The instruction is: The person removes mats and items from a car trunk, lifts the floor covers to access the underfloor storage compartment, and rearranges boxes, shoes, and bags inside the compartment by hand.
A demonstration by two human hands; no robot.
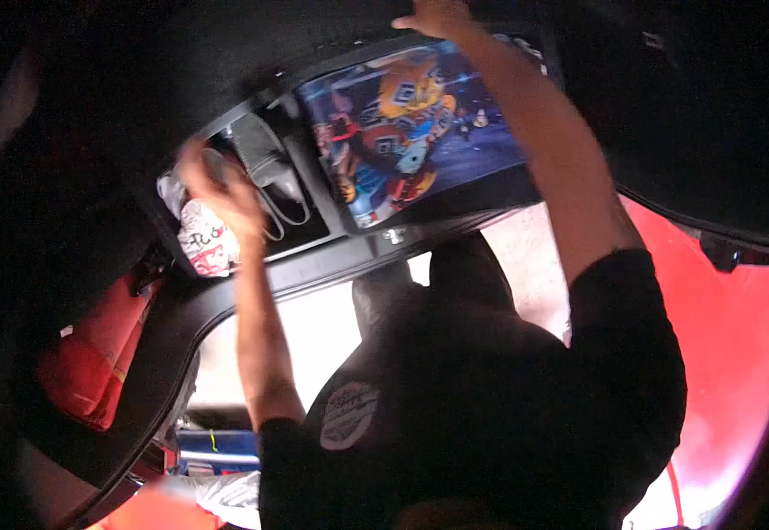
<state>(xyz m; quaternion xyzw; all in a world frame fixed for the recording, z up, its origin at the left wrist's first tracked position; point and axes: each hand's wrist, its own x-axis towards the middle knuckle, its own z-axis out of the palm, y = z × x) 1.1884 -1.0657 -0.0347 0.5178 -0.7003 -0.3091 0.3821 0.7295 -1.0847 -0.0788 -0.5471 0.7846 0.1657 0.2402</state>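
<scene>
Dark lining (137, 106) is swallowing most of the background. Right hand (437, 16) is getting cut off at the far edge, so can't tell its grip. Left hand (221, 190) is blurring, fingers looking half curled; can't tell if it's holding anything. It's partly covering a crumpled white bag (206, 237) with dark and red markings, sitting at the left. Colorful print (415, 124) is lying to the right, forearm (561, 150) hiding some.

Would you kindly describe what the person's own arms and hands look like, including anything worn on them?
The left hand and right hand show no gloves, though the left is blurred and the right partly cut off. Short black sleeves leave both forearms bare.
</scene>
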